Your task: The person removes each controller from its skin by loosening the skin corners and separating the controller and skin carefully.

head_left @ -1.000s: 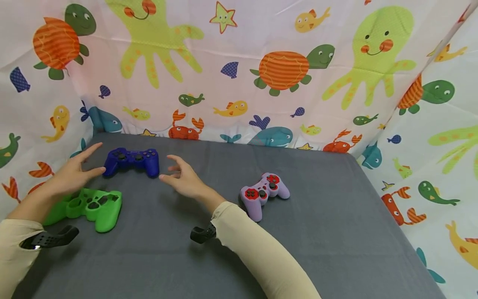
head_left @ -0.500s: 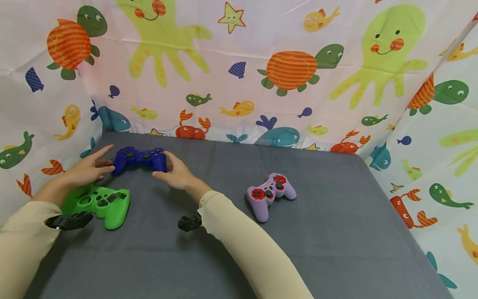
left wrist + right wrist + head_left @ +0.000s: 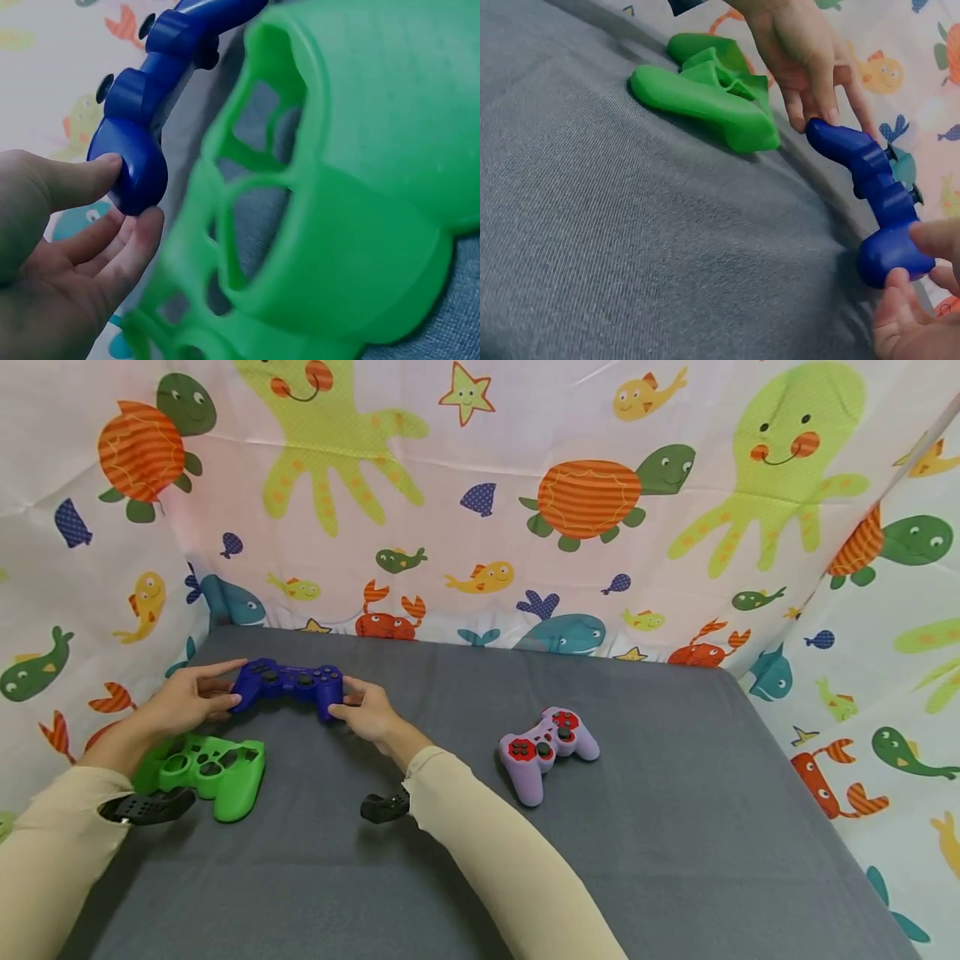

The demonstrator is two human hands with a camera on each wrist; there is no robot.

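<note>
A blue game controller [image 3: 288, 682] is held between both hands at the back left of the table. My left hand [image 3: 180, 700] pinches its left grip, thumb on the near side; the left wrist view shows fingertips under the blue controller [image 3: 139, 161]. On the other end, my right hand [image 3: 369, 714] pinches the right grip between thumb and fingers, as the right wrist view also shows on the blue controller [image 3: 881, 195]. Just below my left hand lies a green silicone controller cover [image 3: 217, 768] with open cut-outs, its left part hidden behind the wrist.
A lilac controller [image 3: 543, 747] with red button areas lies on the grey tabletop [image 3: 660, 827], right of my right forearm. Behind and at the sides hangs a curtain [image 3: 450, 527] printed with sea animals. Black wrist straps [image 3: 386, 807] stick out below the sleeves.
Both hands have closed in on the blue controller from either side and now grip its ends. It has shifted slightly and turned a little. The head view has swung slightly left.
</note>
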